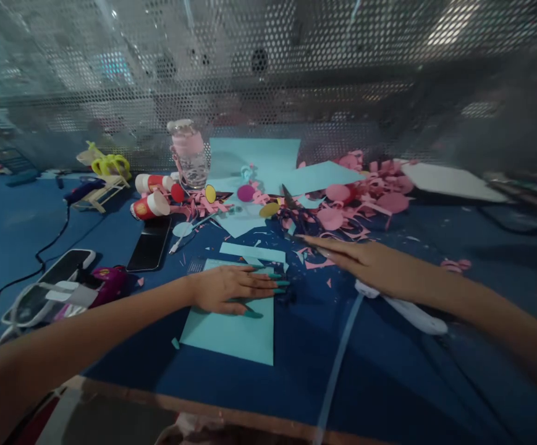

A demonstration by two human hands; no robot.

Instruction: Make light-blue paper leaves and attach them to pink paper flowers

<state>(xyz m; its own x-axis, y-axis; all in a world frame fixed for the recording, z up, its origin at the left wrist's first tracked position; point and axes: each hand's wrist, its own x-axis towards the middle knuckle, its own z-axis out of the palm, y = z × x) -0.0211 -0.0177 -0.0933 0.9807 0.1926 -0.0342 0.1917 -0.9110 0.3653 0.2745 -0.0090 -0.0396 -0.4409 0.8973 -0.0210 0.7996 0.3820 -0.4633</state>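
My left hand lies flat, fingers together, on a light blue sheet of paper on the blue tabletop. My right hand stretches out flat and holds nothing, its fingertips close to dark scissors that lie among paper scraps. A narrow light blue strip lies just beyond my left hand. A white object lies under my right wrist.
Pink paper cutouts and scraps pile up at the back, with larger light blue sheets. A clear bottle, red-and-white tubes, two phones, a cable and yellow items sit left. A perforated metal wall stands behind.
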